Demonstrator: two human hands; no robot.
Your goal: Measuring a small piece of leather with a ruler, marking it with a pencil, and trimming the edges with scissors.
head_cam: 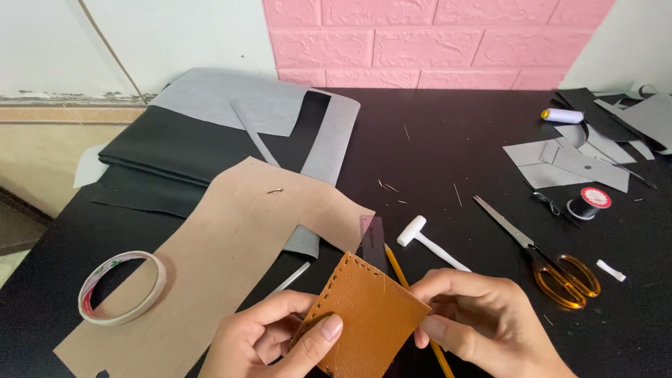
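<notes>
A small tan leather piece (pixel 364 315) with stitch holes along its edges is held low in the middle of the view. My left hand (pixel 269 339) grips its left side, thumb on top. The right edge is pinched by my right hand (pixel 483 325), fingers curled over it. A yellow pencil (pixel 399 269) and a clear plastic ruler (pixel 373 238) lie on the black table just behind the piece. A white mallet (pixel 428 241) rests a little further back.
A large beige leather sheet (pixel 231 245) spreads to the left with a tape roll (pixel 122 287) on it. Black and grey sheets (pixel 210 133) are stacked behind. Orange-handled scissors (pixel 553 266), a black thread spool (pixel 588 203), a white spool (pixel 562 115) and grey scraps (pixel 574 161) sit right.
</notes>
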